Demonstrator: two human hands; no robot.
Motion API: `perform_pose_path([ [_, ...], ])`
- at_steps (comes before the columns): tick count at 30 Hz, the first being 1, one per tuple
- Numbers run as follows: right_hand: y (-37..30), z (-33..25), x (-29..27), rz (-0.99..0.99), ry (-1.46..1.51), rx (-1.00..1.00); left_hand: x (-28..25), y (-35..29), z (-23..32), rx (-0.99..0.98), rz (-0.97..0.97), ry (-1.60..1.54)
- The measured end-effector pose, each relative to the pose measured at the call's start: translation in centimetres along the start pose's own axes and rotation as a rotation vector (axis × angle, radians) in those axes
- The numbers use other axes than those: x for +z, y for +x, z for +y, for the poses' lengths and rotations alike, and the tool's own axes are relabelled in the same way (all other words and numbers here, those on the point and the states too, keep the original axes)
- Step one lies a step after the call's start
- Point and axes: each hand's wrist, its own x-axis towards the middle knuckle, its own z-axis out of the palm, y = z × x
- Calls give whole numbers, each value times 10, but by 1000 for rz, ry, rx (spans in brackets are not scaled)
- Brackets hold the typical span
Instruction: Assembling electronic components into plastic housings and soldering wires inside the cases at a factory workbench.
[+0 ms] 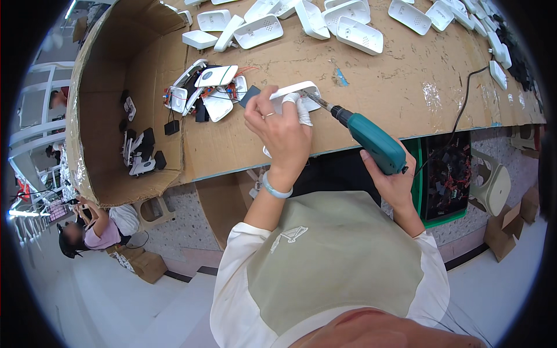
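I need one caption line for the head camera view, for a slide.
Left hand holds a white plastic casing while the right hand drives a teal electric screwdriver into it.

The left hand [281,130] is covering most of the white casing [296,93], hiding its near part. The driver [371,142] tip is disappearing behind the fingers [301,110]. Far casings [406,11] are getting cut off by the top edge. Parts in the box [116,116] are staying too small to tell.
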Motion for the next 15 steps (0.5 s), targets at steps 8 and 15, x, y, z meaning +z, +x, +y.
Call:
perform_pose_path([
  [8, 4, 5, 8, -8, -13, -26, 12, -4, -7, -15, -23, 8],
  [15, 6, 6, 10, -14, -14, -32, 15, -2, -5, -37, 4, 47],
])
